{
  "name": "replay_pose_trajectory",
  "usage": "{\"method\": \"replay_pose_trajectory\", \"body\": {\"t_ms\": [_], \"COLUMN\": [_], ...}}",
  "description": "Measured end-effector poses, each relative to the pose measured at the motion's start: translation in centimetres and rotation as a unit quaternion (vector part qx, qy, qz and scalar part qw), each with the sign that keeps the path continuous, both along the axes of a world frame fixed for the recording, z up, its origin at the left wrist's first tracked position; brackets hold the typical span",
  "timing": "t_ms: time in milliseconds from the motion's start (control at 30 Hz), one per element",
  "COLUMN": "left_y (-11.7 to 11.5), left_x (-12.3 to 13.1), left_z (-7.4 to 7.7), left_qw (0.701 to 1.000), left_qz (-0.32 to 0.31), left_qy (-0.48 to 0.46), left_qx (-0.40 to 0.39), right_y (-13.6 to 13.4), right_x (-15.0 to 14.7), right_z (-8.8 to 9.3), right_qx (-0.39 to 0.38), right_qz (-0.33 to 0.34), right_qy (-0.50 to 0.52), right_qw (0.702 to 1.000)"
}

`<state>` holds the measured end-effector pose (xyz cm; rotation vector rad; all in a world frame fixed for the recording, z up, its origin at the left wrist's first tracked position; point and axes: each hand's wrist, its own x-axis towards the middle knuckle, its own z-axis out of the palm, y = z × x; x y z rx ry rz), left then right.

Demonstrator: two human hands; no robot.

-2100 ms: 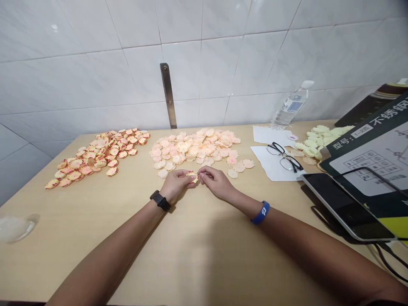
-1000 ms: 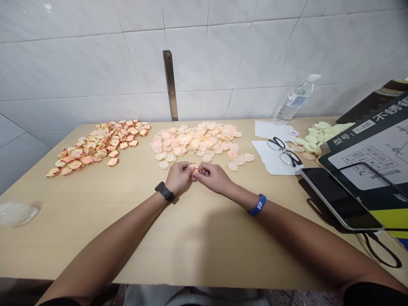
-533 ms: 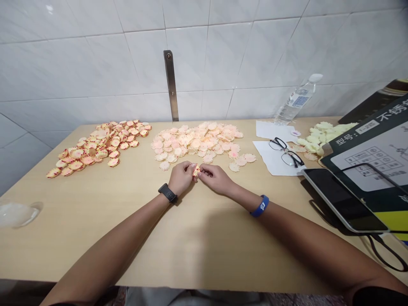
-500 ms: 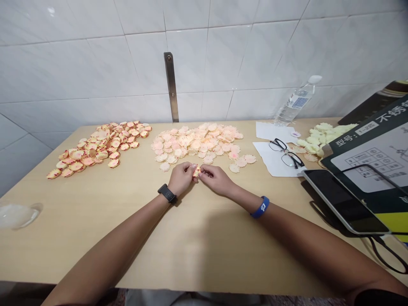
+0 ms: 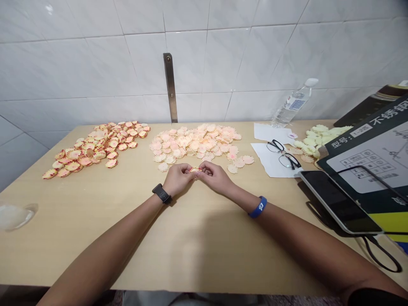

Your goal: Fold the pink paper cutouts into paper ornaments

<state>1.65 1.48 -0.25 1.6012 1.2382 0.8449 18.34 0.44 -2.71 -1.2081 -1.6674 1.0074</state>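
My left hand (image 5: 177,179) and my right hand (image 5: 215,177) meet at the middle of the wooden table (image 5: 191,238). Both pinch one small flower-shaped piece (image 5: 195,170), pale with a red edge, held between their fingertips just above the tabletop. A black watch sits on my left wrist and a blue band on my right. Right behind the hands lies a heap of pale pink flower pieces (image 5: 197,142). A heap of red-and-yellow flower pieces (image 5: 95,146) lies at the back left.
Pale yellow flower pieces (image 5: 318,136) lie at the back right, next to a water bottle (image 5: 291,104). Glasses (image 5: 283,154) rest on white paper. A tablet (image 5: 338,202) and a printed box (image 5: 372,153) stand at the right. A clear dish (image 5: 14,214) is at the left edge.
My hands stay together on the flower piece, turning it slightly between the fingertips. The camera shifted a little; the heaps have not moved.
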Motion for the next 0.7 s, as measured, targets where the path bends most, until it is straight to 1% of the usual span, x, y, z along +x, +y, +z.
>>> {"method": "replay_pose_trajectory", "body": {"t_ms": [100,233,333,467,600,700], "left_y": [0.0,0.1,0.2,0.3,0.4,0.4], "left_x": [-0.1,-0.2,-0.3,-0.4,-0.4,-0.3], "left_z": [-0.1,-0.2,-0.3,-0.5,-0.9,-1.2], "left_qw": [0.998,0.994,0.994,0.994,0.995,0.994], "left_qz": [-0.011,-0.031,-0.039,-0.039,-0.046,-0.024], "left_qy": [0.049,0.075,0.077,0.079,0.061,0.051], "left_qx": [0.045,0.067,0.063,0.068,0.062,0.093], "right_y": [0.1,0.2,0.2,0.3,0.4,0.4], "right_x": [0.0,0.2,0.3,0.2,0.1,0.1], "right_z": [0.0,-0.1,0.0,0.0,-0.3,-0.3], "right_qx": [0.006,0.015,0.015,0.003,-0.013,-0.046], "right_qz": [0.011,0.022,0.034,0.032,0.04,0.02], "right_qy": [-0.003,-0.011,-0.009,-0.002,0.035,0.064], "right_qw": [1.0,1.0,0.999,0.999,0.999,0.997]}}
